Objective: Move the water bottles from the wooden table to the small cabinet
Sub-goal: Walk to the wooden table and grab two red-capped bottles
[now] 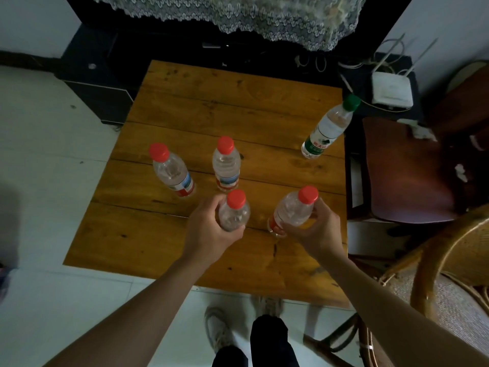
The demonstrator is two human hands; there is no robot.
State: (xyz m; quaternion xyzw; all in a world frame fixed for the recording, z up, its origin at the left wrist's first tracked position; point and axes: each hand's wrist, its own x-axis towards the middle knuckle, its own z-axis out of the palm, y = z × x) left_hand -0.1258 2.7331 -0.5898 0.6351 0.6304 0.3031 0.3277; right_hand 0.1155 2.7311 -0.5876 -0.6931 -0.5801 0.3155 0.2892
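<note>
Bottles stood on the wooden worktop (238, 107), the left hand (209, 229) wrapped round the near red-capped bottle (234, 211) and the right hand (315, 229) round the right red-capped bottle (293, 207), both probably heavy with water, thin-walled, best gripped mid-body.

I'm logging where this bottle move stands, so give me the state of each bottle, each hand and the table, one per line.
Left hand: grips the near-left red-capped clear plastic bottle.
Right hand: grips the near-right red-capped clear plastic bottle, tilted.
Far-left red-capped bottle: standing, untouched.
Middle red-capped bottle: standing, untouched.
Green-capped clear bottle: standing near the table's right edge.
Square wooden table: five bottles over it.
</note>
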